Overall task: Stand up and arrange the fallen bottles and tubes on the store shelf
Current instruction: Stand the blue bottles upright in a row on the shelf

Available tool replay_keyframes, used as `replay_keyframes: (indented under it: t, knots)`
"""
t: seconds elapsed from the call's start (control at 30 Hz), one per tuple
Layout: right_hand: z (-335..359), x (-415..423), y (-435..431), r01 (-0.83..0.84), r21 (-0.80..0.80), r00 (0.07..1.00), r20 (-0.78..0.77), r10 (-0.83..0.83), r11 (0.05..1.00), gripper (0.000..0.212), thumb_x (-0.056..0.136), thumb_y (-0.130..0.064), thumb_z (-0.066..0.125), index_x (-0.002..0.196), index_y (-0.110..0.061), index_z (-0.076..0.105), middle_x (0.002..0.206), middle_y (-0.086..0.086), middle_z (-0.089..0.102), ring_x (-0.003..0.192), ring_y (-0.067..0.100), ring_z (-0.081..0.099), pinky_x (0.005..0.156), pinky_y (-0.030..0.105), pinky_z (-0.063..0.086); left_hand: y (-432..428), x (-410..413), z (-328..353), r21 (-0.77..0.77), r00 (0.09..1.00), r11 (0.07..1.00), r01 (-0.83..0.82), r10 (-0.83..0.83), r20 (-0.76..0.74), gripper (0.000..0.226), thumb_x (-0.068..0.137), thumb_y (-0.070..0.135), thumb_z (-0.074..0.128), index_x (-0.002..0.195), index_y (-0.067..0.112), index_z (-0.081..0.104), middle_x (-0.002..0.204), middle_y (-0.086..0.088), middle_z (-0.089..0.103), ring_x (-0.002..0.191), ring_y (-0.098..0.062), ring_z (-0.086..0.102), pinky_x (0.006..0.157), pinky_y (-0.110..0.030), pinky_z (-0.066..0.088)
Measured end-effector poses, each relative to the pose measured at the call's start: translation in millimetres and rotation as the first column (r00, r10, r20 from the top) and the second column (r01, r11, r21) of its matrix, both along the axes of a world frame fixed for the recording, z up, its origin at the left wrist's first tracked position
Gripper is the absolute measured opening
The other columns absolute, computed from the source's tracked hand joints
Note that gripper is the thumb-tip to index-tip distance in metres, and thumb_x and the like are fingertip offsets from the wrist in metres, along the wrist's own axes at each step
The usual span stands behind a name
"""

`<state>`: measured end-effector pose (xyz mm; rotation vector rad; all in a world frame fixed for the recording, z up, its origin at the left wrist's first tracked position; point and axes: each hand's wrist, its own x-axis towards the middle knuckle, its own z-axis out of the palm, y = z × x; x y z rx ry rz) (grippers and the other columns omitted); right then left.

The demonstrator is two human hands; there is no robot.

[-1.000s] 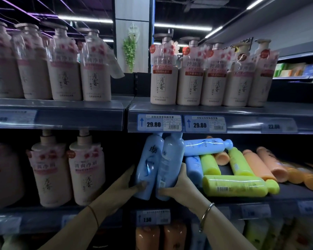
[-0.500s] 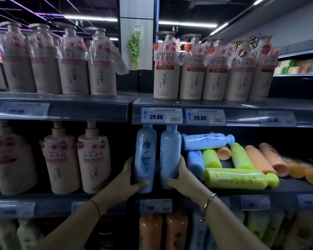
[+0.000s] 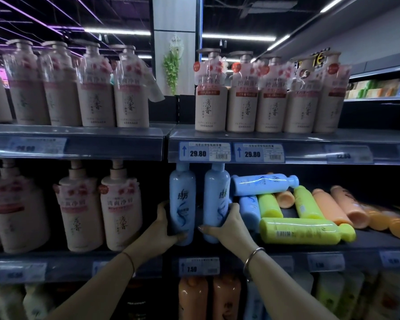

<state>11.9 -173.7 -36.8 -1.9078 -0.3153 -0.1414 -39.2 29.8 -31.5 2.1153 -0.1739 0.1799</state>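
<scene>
At lower centre of the frame, the left hand (image 3: 163, 229) wraps around the base of an upright pale blue bottle (image 3: 182, 202), fingers curled under its bottom. Just right of it, the right hand (image 3: 226, 225) clasps the lower part of a second upright blue bottle (image 3: 216, 199); a narrow gap separates the two. Both stand at the left end of the middle shelf (image 3: 333, 247). To their right lie fallen bottles: a blue one (image 3: 262, 184) resting across the heap, yellow-green ones (image 3: 303, 230) in front, orange tubes (image 3: 333, 207) toward the right edge. Beige pump bottles (image 3: 120, 204) stand at left.
</scene>
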Motion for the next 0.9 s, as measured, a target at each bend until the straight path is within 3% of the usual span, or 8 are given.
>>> replay_keyframes:
  t: [0.07,0.17,0.3,0.4,0.57,0.8,0.9]
  knots:
    - [2.5,2.2,-2.2,-0.095,0.022,0.991,-0.089,0.097,0.995,0.081,0.062,-0.020,0.090,0.119,-0.018,0.032,0.113,-0.003,0.059,0.092,0.004,0.059,0.062,0.010,0.051,1.4,0.8,0.4,-0.013,1.000,1.000,0.009,-0.009,-0.010,0.100,0.079,0.027,0.075,0.143,0.027,-0.002,0.126,0.007,0.048,0.116,-0.007,0.050,0.096,-0.016,0.038]
    - [4.7,10.6,-20.2,-0.288,0.081,0.932,-0.203,0.299,0.954,0.075,0.073,0.001,0.079,0.134,-0.014,0.037,0.122,0.001,0.065,0.108,0.012,0.064,0.086,0.021,0.055,3.9,2.4,0.1,-0.045,1.000,0.999,0.004,-0.005,-0.016,0.092,0.077,0.027,0.077,0.139,0.029,0.009,0.120,0.009,0.054,0.112,-0.007,0.053,0.096,-0.019,0.041]
    - [2.6,18.1,-35.9,-0.331,-0.032,0.933,-0.160,0.322,0.943,0.055,0.073,-0.008,0.081,0.121,-0.018,0.057,0.114,0.000,0.072,0.108,0.013,0.067,0.100,0.037,0.051,8.7,2.7,-2.8,-0.060,1.000,0.998,-0.007,0.007,-0.004,0.084,0.073,0.031,0.080,0.131,0.036,0.019,0.121,0.011,0.058,0.114,-0.007,0.054,0.104,-0.028,0.043]
    - [-0.4,19.6,-30.1,-0.261,-0.102,0.964,-0.086,0.252,0.960,0.056,0.069,-0.017,0.085,0.119,-0.017,0.059,0.110,-0.003,0.073,0.103,0.008,0.068,0.096,0.032,0.054,9.5,1.5,-3.8,-0.041,1.000,0.999,-0.025,0.026,0.011,0.083,0.072,0.031,0.080,0.128,0.042,0.020,0.121,0.013,0.057,0.115,-0.007,0.054,0.105,-0.030,0.042]
    - [-5.8,24.4,-10.6,-0.152,-0.085,0.988,-0.004,0.153,0.985,0.048,0.068,-0.016,0.086,0.107,-0.023,0.058,0.105,-0.003,0.072,0.100,0.012,0.067,0.089,0.027,0.053,8.4,1.9,-3.2,-0.019,0.996,0.998,-0.067,0.068,0.056,0.086,0.067,0.030,0.084,0.128,0.039,0.025,0.116,0.020,0.056,0.108,0.000,0.055,0.101,-0.025,0.042]
    - [-3.0,40.5,10.2,-0.162,-0.115,0.987,-0.018,0.161,0.980,0.064,0.066,-0.024,0.086,0.122,-0.017,0.056,0.109,-0.003,0.071,0.100,0.012,0.067,0.092,0.033,0.054,17.0,1.8,-10.9,0.021,0.990,0.991,-0.134,0.133,0.040,0.065,0.067,0.037,0.083,0.118,0.028,0.045,0.117,0.011,0.060,0.112,-0.009,0.058,0.102,-0.035,0.047]
    - [-0.3,42.8,21.7,-0.166,-0.133,0.986,-0.037,0.163,0.977,0.048,0.071,-0.024,0.083,0.111,-0.016,0.058,0.097,-0.008,0.069,0.089,0.007,0.065,0.072,0.015,0.052,25.7,-1.5,-11.7,0.010,0.987,0.987,-0.158,0.158,0.016,0.076,0.058,0.049,0.084,0.121,0.027,0.049,0.119,0.009,0.063,0.111,-0.009,0.059,0.101,-0.037,0.048]
